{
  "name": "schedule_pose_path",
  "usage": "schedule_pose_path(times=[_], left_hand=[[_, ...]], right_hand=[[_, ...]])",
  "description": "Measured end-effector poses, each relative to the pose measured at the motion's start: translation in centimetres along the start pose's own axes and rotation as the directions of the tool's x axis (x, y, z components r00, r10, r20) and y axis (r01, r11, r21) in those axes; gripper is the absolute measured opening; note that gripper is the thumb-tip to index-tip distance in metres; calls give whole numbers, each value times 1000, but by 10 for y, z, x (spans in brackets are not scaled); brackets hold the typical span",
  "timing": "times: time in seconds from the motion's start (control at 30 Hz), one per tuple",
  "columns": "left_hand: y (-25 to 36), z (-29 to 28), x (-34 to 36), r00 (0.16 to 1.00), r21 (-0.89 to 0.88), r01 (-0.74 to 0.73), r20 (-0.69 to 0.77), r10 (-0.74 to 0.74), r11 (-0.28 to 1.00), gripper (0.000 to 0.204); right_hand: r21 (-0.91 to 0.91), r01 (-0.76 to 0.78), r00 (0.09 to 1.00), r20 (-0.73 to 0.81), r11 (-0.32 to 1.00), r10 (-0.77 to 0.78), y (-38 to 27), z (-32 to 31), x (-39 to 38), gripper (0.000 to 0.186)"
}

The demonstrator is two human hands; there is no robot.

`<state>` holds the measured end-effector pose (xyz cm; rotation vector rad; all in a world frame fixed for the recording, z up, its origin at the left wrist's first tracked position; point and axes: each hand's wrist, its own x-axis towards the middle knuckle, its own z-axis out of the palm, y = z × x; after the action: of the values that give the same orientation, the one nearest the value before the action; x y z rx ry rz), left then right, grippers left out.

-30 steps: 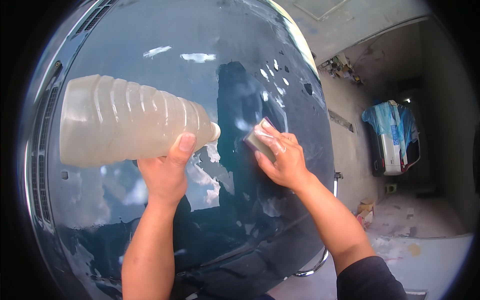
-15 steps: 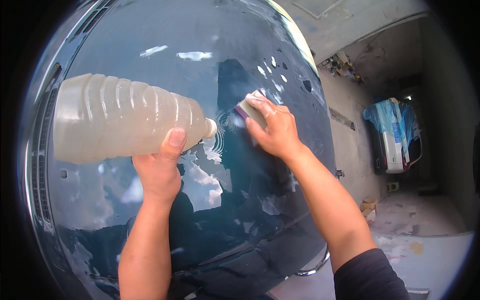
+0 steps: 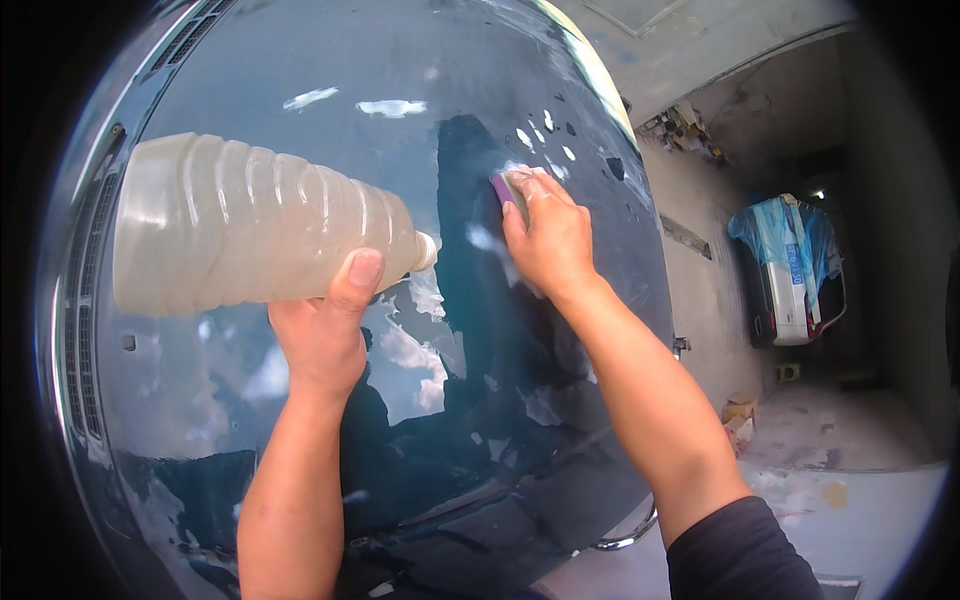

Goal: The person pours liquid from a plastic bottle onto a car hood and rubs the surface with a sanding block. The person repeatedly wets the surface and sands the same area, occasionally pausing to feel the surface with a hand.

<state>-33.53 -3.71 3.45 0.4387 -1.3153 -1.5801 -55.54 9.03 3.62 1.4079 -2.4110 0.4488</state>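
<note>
My left hand (image 3: 325, 325) is closed round a big ribbed plastic bottle (image 3: 255, 225) filled with cloudy, pale liquid. The bottle is tipped on its side above the dark, glossy car hood (image 3: 400, 500), its narrow white neck pointing right. My thumb lies across the near side by the shoulder; the other fingers are hidden beneath. To the right, my right hand (image 3: 550, 230) presses a small pale sanding block (image 3: 503, 192) with a purple side against the wet hood. Its fingers bend over the block and cover most of it. Whitish smears show on the fingertips.
Pale and dark spots (image 3: 545, 130) mark the hood beyond my right hand. A vent grille (image 3: 85, 320) runs along the left edge. Off to the right, a light-coloured vehicle (image 3: 790, 290) stands under blue plastic sheeting. A cardboard box (image 3: 738, 420) is on the floor.
My right hand has slid the sanding block slightly away from me and to the right. The bottle has lifted a little. Ring ripples by its mouth have faded.
</note>
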Motion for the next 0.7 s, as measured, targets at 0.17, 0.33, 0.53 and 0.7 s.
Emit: schedule_pose_path(times=[0.17,0.33,0.53,0.7], left_hand=[[0,-4,-1,1000,-11,-12,-29,12,1000,47],[-3,3,-2,1000,-8,8,2,-8,1000,45],[-1,-11,-3,1000,73,-8,-1,8,997,45],[-21,-7,-3,999,41,-30,17,29,999,46]], right_hand=[[-8,53,997,61,999,-52,-12,-31,-74,44],[-20,-44,999,16,999,45,-1,-2,4,43],[10,105,993,55,994,-106,-19,-30,-74,44],[-19,40,999,8,999,-40,-6,-11,-12,42]])
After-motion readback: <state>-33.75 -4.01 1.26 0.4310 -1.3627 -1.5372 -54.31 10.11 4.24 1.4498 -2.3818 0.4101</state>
